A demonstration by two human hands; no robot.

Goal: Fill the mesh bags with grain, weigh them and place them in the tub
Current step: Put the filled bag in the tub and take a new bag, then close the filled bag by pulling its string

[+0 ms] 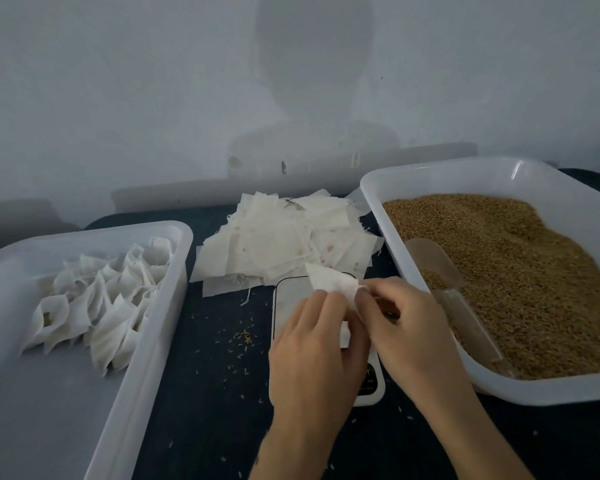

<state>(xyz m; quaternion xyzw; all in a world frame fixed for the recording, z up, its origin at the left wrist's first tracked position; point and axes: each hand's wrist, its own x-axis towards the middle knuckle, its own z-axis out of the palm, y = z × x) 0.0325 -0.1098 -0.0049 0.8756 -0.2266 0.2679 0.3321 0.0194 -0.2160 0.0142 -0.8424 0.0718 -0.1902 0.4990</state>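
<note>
Hands meet over the middle of the dark counter (215, 393). The left hand (312, 341) and the right hand (399, 323) both pinch one small white mesh bag (329, 282), fingers curled onto its fabric, holding it just above a white flat digital scale (288, 299) whose plate is largely hidden beneath them. The bag's free corner points toward 10 o'clock; whether it holds any grain yet is hard to tell from this angle.

At 12 o'clock from the hands lies a loose heap of flat white mesh bags (278, 240), its near edge touching the far edge of the scale. At 9 o'clock sits a translucent white rectangular plastic tub (153, 327), with a cluster of filled, puckered white mesh bags (101, 299) lying in its far half.

At 3 o'clock sits a second translucent white plastic tub (406, 192) holding golden-brown grain (534, 271). A clear plastic scoop (440, 268) lies in that grain along the tub's near-left wall, some grain in its bowl, its handle pointing toward 5 o'clock, just beside the right hand.

Scattered loose grains (245, 337) dot the counter between the left tub and the scale. A pale wall (153, 98) rises behind everything.
</note>
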